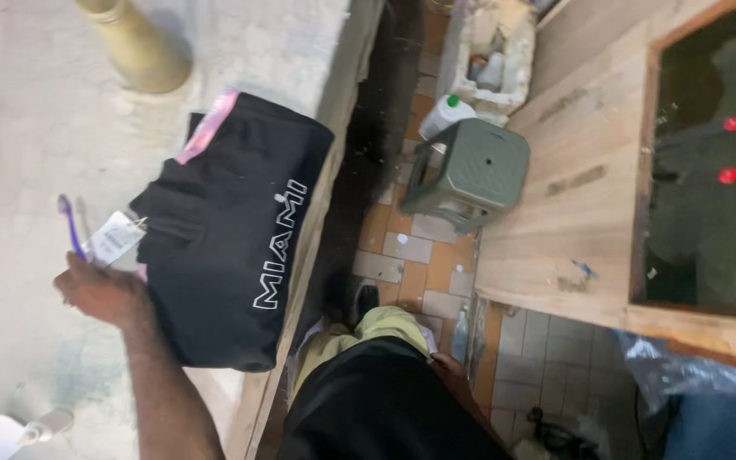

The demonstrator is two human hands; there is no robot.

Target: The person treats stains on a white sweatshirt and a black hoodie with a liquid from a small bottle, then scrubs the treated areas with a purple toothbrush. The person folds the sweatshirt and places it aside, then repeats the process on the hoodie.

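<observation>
A: Starting at the left of the frame, what does the left hand (100, 294) have?

B: Its fingers (78, 271) are closed around the lower end of a purple toothbrush (70, 223). The brush stands up out of the fist, long axis running nearly up the frame and leaning a little left, head at the top.

A: And the nearest thing to it?

B: A white rectangular paper tag (114, 237) with small dark print, just right of the brush and touching the edge of the black folded garment (232, 230). The garment lies on the pale counter (19, 128), centre-left, with white block lettering running diagonally along its right side and a pink band at its upper left corner.

A: Other packages?

B: A tan bottle (138, 43) at the upper left, lying tilted. Right of the counter's edge, on the tiled floor (411, 255), are a white bottle with a green cap (445, 113) and a green plastic stool (470, 170).

A: The right hand (451, 372)?

B: Low in the middle, by the person's hip, well apart from the brush. Whether its fingers are curled or spread, I cannot tell.
</observation>
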